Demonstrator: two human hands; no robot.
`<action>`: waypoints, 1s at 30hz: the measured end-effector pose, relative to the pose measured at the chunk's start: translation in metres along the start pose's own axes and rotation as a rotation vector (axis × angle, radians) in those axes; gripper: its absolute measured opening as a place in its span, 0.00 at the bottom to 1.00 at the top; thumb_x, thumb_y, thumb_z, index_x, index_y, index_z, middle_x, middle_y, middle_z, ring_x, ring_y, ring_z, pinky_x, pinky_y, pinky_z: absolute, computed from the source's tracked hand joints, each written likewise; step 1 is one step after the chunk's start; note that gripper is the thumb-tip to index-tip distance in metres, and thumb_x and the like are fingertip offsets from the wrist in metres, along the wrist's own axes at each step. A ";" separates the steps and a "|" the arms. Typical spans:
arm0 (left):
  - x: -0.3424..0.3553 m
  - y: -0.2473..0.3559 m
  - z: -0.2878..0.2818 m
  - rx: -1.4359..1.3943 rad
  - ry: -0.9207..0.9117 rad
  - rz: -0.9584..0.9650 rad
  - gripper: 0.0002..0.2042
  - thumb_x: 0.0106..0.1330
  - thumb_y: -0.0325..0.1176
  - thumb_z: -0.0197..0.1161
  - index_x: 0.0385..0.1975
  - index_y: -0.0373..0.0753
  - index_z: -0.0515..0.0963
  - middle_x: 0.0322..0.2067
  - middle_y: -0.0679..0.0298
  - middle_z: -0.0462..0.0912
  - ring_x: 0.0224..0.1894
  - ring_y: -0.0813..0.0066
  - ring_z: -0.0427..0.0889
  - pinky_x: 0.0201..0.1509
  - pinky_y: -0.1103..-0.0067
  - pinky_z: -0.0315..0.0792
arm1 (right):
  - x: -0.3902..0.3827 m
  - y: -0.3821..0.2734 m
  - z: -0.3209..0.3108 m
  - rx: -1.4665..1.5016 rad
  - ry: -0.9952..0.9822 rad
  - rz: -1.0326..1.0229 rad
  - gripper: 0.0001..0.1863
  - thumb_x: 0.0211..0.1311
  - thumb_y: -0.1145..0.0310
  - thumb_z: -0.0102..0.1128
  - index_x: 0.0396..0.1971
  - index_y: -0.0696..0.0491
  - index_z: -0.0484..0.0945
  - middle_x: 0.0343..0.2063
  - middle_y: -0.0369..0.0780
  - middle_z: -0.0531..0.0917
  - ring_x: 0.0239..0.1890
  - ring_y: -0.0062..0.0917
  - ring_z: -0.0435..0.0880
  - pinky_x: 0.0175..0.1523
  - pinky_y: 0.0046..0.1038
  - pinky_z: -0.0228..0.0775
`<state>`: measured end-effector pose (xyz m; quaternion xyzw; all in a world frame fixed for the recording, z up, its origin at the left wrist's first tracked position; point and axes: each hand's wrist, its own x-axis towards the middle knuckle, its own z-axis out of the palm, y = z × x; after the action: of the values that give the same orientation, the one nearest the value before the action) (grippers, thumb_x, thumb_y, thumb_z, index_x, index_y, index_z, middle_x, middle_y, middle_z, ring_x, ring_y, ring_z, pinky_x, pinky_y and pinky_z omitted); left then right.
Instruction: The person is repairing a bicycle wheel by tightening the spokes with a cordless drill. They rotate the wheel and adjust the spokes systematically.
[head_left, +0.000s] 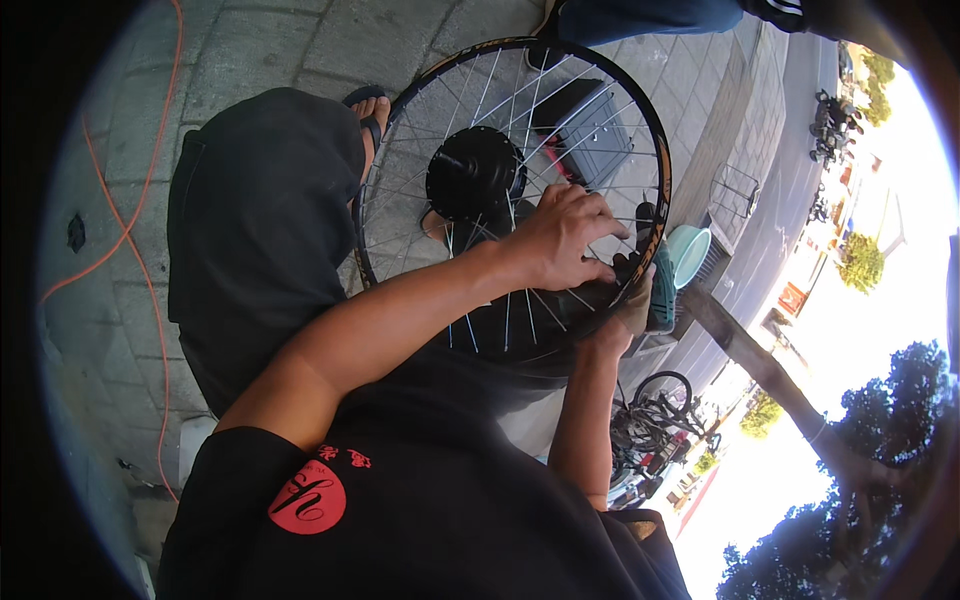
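Observation:
A spoked bicycle wheel with a black rim and a large black hub is tilted over my lap. Across its lower part reaches my left hand, over the spokes close to the right side of the rim. Its thumb and fingers are apart, and I see nothing held between them. My right hand grips the rim at the lower right. The rim and shadow partly hide its fingers.
A grey and black toolbox stands on the paving beyond the wheel. Right of the rim is a pale green basin. An orange cable crosses the ground at left. Another person's leg is at the top. Parked bicycles stand at right.

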<state>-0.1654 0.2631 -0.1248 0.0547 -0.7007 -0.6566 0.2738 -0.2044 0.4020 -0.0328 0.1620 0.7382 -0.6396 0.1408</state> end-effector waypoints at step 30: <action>0.004 0.046 -0.051 -0.204 -0.004 -0.150 0.09 0.72 0.34 0.74 0.45 0.37 0.89 0.37 0.63 0.79 0.42 0.67 0.80 0.48 0.72 0.74 | -0.057 -0.117 -0.099 -0.575 -0.529 -0.183 0.13 0.55 0.77 0.79 0.39 0.55 0.85 0.28 0.33 0.84 0.30 0.18 0.83 0.38 0.25 0.76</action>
<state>-0.1326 0.2221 -0.0800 0.0775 -0.6247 -0.7433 0.2264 -0.2023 0.4816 0.1101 -0.1204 0.8367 -0.4366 0.3080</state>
